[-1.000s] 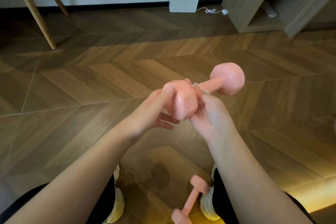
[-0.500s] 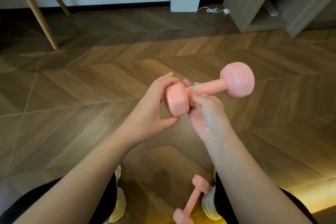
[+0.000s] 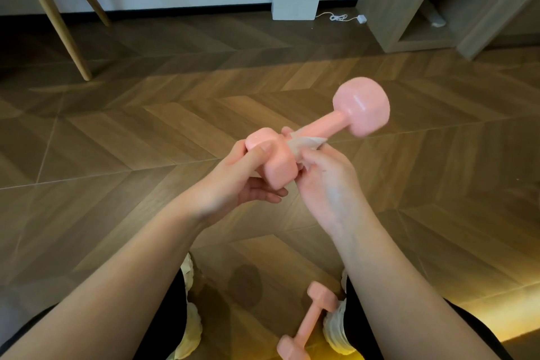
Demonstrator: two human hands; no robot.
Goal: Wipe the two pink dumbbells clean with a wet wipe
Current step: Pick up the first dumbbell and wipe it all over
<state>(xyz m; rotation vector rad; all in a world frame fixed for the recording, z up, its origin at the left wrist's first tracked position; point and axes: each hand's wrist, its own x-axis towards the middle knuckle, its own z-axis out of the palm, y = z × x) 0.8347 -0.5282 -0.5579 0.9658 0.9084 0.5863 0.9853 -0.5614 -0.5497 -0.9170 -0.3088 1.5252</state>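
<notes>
glossy pink rubber-coated dumbbell [image 3: 318, 137] held mid-air, long axis running near-left to far-right. left hand [image 3: 233, 181] grips the near head; right hand [image 3: 324, 181] pinches crumpled white wet wipe [image 3: 304, 144] against the handle beside that head. far head lies unwiped-side outward. second pink dumbbell [image 3: 306, 321] on wood floor [image 3: 117, 140] between feet.

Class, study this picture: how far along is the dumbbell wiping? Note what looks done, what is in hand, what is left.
Done: nothing certain; cleanliness cannot be judged. In hand: the left hand grips one head of the raised dumbbell while the right hand pinches the wet wipe against its handle. Left: the second dumbbell lies on the floor, untouched.
</notes>
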